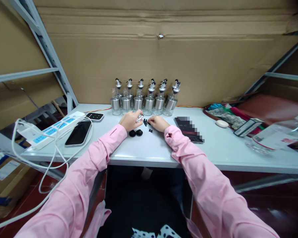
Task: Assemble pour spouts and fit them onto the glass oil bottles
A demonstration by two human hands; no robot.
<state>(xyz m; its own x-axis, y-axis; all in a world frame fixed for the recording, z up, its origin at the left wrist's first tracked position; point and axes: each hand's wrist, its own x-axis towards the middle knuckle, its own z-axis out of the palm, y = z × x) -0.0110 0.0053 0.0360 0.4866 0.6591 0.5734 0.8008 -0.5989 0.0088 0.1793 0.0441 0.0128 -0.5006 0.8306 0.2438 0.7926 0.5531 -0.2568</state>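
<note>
My left hand (130,121) is closed around a small silver-and-white piece (139,118) that looks like a pourer head for an oil bottle. Just right of it, my right hand (159,123) has its fingertips pinched among small black parts (145,122); whether they grip one is too small to tell. Two round black caps (139,132) lie below my left hand, and two tiny black pieces (150,130) lie nearer the table's front. Behind the hands stand several glass bottles with steel sleeves (138,101), in two rows. Silver pourers top many; the front-left bottles have bare necks.
Left on the table (129,150) are a power strip (59,127) with white cables, a phone (78,133) and a small black-faced device (94,116). Right are a dark, partly pixelated flat device (186,129), a white oval object (222,124), a box (248,127) and a plastic bottle (280,134).
</note>
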